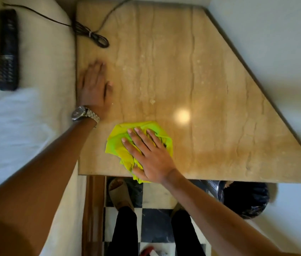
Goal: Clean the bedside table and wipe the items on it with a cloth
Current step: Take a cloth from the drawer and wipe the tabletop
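- Yellow-green cloth (142, 139) lies bunched on the near edge of the bedside table (210, 80), and one corner hangs off the front lip.
- Right hand (151, 156) lies flat on the cloth, palm down, fingers straight and slightly apart. It presses rather than grips, which spreads the load over more cloth per pass.
- Left hand (94, 87) lies flat on the bare stone by the left edge, fingers straight and close together, holding nothing. It looks like a brace for the lean while the other arm wipes. The fingertips are a bit blurred.
- Wristwatch (83, 114) is on the left wrist, just above the table edge.
- Black cable (94, 36) lies coiled on the far-left corner of the top, well apart from the cloth. That patch likely needs the coil lifted to get wiped.
- Black remote (8, 49) lies on the bed (50, 71) beside the table, off the top. My guess is that it's parked there to free the surface.
- Step in hand: wiping the top, near-left zone. The far and right areas show no cloth on them.
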`<state>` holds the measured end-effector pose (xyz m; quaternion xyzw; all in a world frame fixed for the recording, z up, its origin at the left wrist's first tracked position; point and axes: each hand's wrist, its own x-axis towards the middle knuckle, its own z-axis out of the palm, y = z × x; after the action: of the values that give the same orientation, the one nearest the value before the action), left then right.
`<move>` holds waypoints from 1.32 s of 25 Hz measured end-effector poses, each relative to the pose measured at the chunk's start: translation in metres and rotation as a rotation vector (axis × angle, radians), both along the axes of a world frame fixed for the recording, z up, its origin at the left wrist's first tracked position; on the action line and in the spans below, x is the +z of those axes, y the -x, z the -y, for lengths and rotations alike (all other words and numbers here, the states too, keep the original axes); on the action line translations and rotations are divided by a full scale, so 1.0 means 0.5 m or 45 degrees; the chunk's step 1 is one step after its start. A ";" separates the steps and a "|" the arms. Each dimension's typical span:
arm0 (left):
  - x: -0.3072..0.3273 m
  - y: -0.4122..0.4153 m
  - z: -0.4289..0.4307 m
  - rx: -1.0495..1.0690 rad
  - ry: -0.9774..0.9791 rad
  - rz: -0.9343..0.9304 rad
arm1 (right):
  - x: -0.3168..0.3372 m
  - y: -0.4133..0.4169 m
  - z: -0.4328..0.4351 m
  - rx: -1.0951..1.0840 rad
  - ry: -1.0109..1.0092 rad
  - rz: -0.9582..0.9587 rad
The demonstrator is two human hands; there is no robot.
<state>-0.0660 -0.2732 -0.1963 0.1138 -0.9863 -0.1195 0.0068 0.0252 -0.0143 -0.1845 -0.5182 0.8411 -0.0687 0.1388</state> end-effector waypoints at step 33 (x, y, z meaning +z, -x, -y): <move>-0.007 -0.001 -0.002 0.009 0.054 -0.097 | 0.012 0.535 0.103 -0.826 -0.044 -0.123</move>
<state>-0.0654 -0.2721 -0.1998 0.1124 -0.9872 -0.1028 0.0471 -0.2424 -0.0655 -0.1783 -0.2233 0.9690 -0.0704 0.0785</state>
